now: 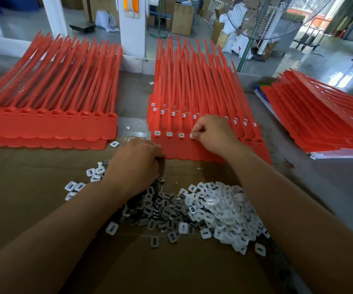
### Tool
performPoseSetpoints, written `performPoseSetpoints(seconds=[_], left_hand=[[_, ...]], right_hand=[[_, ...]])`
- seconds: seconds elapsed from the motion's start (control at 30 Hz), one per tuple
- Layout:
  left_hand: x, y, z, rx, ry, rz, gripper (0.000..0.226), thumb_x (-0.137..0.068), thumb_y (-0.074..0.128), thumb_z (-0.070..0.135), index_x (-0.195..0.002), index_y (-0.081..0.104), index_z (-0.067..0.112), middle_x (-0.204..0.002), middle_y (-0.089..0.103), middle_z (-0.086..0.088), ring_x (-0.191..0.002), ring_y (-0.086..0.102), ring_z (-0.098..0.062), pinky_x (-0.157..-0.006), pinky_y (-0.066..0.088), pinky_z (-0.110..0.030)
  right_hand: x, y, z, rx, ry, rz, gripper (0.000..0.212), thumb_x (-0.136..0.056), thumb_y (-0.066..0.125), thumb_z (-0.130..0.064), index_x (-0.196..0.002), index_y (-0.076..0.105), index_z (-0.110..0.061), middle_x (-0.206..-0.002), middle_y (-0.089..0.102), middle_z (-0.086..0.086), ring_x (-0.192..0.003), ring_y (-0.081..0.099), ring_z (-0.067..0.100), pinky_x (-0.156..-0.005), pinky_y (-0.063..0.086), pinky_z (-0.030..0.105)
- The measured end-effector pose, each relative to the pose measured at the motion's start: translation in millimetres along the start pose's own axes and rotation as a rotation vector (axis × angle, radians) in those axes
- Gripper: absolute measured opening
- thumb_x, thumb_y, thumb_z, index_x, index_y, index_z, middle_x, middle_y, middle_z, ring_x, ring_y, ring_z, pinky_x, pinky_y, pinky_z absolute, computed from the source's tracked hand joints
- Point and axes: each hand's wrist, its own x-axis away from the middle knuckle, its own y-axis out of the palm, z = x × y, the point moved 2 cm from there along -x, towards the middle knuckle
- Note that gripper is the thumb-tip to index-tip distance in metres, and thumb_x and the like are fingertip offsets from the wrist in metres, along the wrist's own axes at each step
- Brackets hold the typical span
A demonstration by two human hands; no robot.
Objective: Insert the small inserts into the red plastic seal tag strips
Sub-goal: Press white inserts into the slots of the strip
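A stack of red seal tag strips (192, 98) lies in the middle of the table, and three sockets in its front row hold white inserts (169, 134). My right hand (213, 134) pinches a white insert (192, 135) at the fourth socket of that row. My left hand (137, 162) is curled, knuckles up, at the far edge of a heap of white and grey inserts (203, 211) on brown cardboard; what its fingers hold is hidden.
Another stack of red strips (50, 107) with empty sockets lies at the left, and a third stack (319, 119) at the right. Loose inserts (114, 144) are scattered on the cardboard (33, 187). A fan and boxes stand beyond the table.
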Motion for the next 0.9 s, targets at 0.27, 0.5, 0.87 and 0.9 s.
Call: performPoseSetpoints(seconds=[0.27, 0.5, 0.87, 0.9], left_hand=[[0.0, -0.9, 0.4, 0.000, -0.001, -0.005, 0.031, -0.074, 0.049, -0.003, -0.093, 0.072, 0.007, -0.101, 0.068, -0.008, -0.096, 0.059, -0.025, -0.080, 0.048, -0.037], [-0.7, 0.3, -0.4, 0.002, 0.016, 0.029, 0.031, -0.072, 0.049, -0.006, -0.089, 0.072, 0.007, -0.097, 0.070, -0.008, -0.093, 0.061, -0.025, -0.076, 0.046, -0.033], [-0.8, 1.4, -1.7, -0.005, 0.005, 0.016, 0.034, -0.074, 0.049, -0.005, -0.095, 0.072, 0.009, -0.108, 0.067, -0.005, -0.101, 0.059, -0.023, -0.080, 0.041, -0.027], [-0.5, 1.0, -2.1, -0.006, 0.008, 0.018, 0.033, -0.073, 0.050, -0.006, -0.092, 0.072, 0.009, -0.104, 0.068, -0.006, -0.097, 0.060, -0.023, -0.076, 0.041, -0.025]], right_hand=[[3.3, -4.6, -2.7, -0.096, 0.084, 0.067, 0.006, -0.077, 0.071, -0.012, -0.082, 0.074, -0.013, -0.093, 0.071, 0.002, -0.090, 0.063, 0.015, -0.085, 0.049, 0.033], [-11.5, -7.2, -5.2, -0.113, 0.302, -0.073, 0.028, -0.075, 0.073, -0.014, -0.101, 0.068, -0.005, -0.106, 0.067, 0.010, -0.105, 0.060, 0.024, -0.092, 0.048, 0.036], [-21.0, -8.0, -3.1, -0.347, 0.455, -0.131, 0.036, -0.072, 0.065, -0.001, -0.108, 0.064, -0.002, -0.114, 0.063, 0.016, -0.109, 0.059, 0.028, -0.092, 0.050, 0.035], [-20.1, -9.0, -4.3, -0.345, 0.461, -0.133, 0.036, -0.072, 0.066, -0.001, -0.107, 0.064, -0.002, -0.114, 0.063, 0.016, -0.108, 0.059, 0.028, -0.092, 0.050, 0.035]])
